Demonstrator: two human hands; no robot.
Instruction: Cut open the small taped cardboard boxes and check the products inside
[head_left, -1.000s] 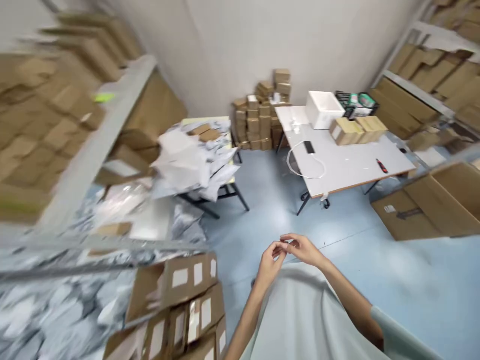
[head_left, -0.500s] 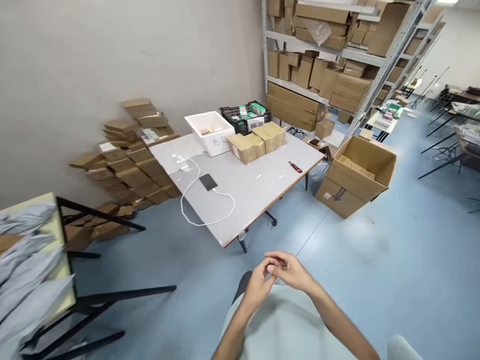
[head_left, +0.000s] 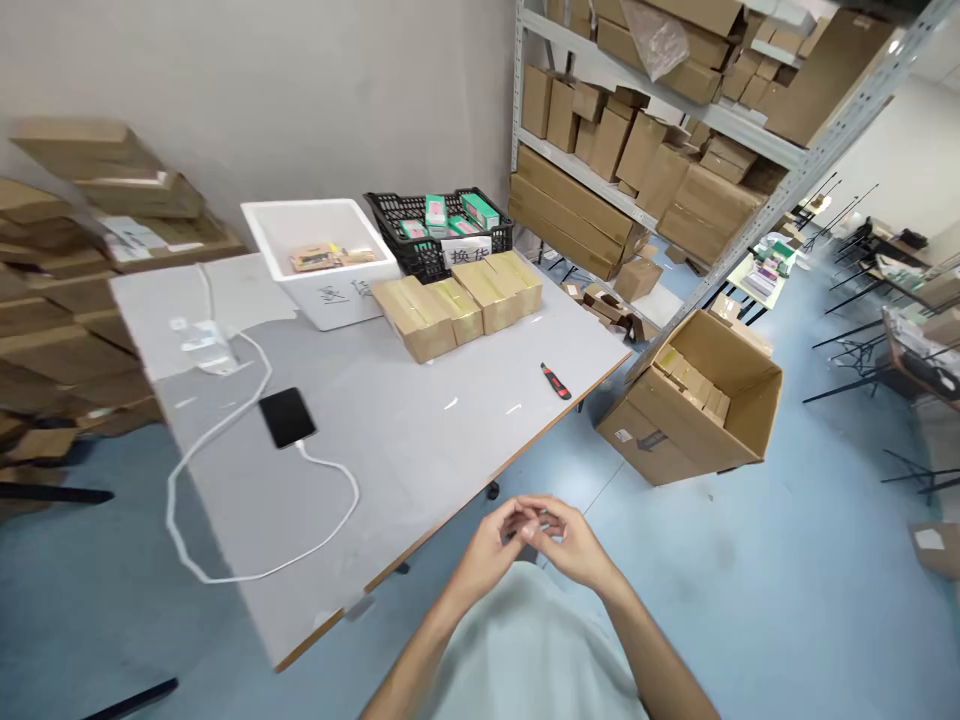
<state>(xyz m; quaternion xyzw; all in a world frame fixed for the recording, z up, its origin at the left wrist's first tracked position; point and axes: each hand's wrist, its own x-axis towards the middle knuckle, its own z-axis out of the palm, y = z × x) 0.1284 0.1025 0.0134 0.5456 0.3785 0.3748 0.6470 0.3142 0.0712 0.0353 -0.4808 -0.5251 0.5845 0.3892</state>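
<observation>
My left hand (head_left: 491, 548) and my right hand (head_left: 564, 540) meet in front of my light shirt, just off the table's near edge. Their fingers are curled and pressed together at the tips, with no object visible in either hand. Nearest on the grey table (head_left: 405, 450) lies a red and black box cutter (head_left: 556, 381). Farther left is a black phone (head_left: 288, 417) plugged into a white cable (head_left: 341, 470). Several taped cardboard boxes (head_left: 424, 325) stand in a row at the back of the tabletop.
Behind the boxes are a white bin (head_left: 322, 290) and a black crate (head_left: 427, 262) holding green boxes. A large open carton (head_left: 675, 440) with small boxes inside stands on the floor at right. Metal shelving (head_left: 720, 120) rises behind; stacked cardboard (head_left: 67, 340) lines the left.
The table and its contents appear larger and closer, and the side table at left has left the view. My hands stay together in front of me.
</observation>
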